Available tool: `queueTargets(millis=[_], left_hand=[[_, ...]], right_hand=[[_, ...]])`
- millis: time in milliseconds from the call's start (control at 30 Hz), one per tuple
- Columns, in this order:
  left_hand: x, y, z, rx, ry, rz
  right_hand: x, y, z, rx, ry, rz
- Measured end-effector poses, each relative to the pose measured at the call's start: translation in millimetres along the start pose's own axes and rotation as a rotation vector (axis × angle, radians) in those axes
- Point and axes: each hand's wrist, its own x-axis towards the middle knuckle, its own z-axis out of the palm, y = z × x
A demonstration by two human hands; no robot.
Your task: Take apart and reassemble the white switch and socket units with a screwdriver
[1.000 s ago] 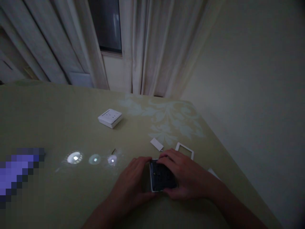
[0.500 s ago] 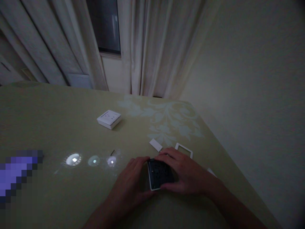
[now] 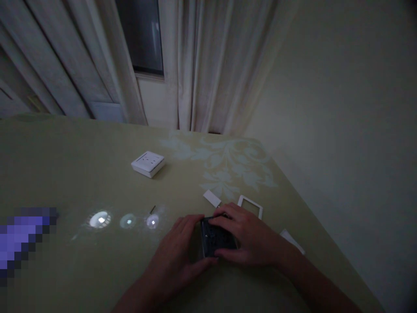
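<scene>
Between my hands is a squarish wall socket plate [image 3: 213, 241], its dark inner side up and a thin pale rim along its left edge. My left hand [image 3: 180, 245] grips the left side, fingertips at the far corner and thumb at the near edge. My right hand [image 3: 243, 237] lies over the right part, fingers across the far side and thumb at the near edge, so much of that half is hidden. Just beyond the right fingers lies a small white rectangular piece [image 3: 212, 198]. A white square frame [image 3: 260, 211] lies partly behind that hand.
Farther back on the table [image 3: 81, 174] sits a white socket on its box [image 3: 148, 164]. A short dark screw-like stick [image 3: 152, 209] lies near bright light reflections. Another white piece [image 3: 293, 241] is partly under the right forearm. A blurred purple patch [image 3: 22, 234] is at left.
My right fingers and thumb have slid slightly left over the dark plate. The right forearm has shifted, showing more of the white piece beside it. The view has moved slightly.
</scene>
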Motion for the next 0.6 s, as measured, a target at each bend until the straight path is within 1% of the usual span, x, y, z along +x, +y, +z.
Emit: queueTargets(millis=[100, 167, 300, 467, 600], left_hand=[[0.4, -0.3, -1.4, 0.023, 0.013, 0.041], [1.3, 0.1, -2.8, 0.038, -0.012, 0.061], [3.0, 4.3, -3.6, 0.042, -0.046, 0.061], [3.7, 9.6, -0.8, 0.027, -0.017, 0.043], [2.2, 13.8, -0.5, -0.036, 0.0, 0.052]], right_hand=[[-1.1, -0.5, -2.2, 0.005, -0.02, -0.004], [-2.1, -1.5, -4.1, 0.007, -0.037, -0.004], [-4.1, -6.0, -5.4, -0.015, -0.062, 0.005], [-6.9, -15.8, -1.8, -0.072, -0.086, -0.002], [-8.2, -20.4, -2.7, -0.063, -0.079, 0.006]])
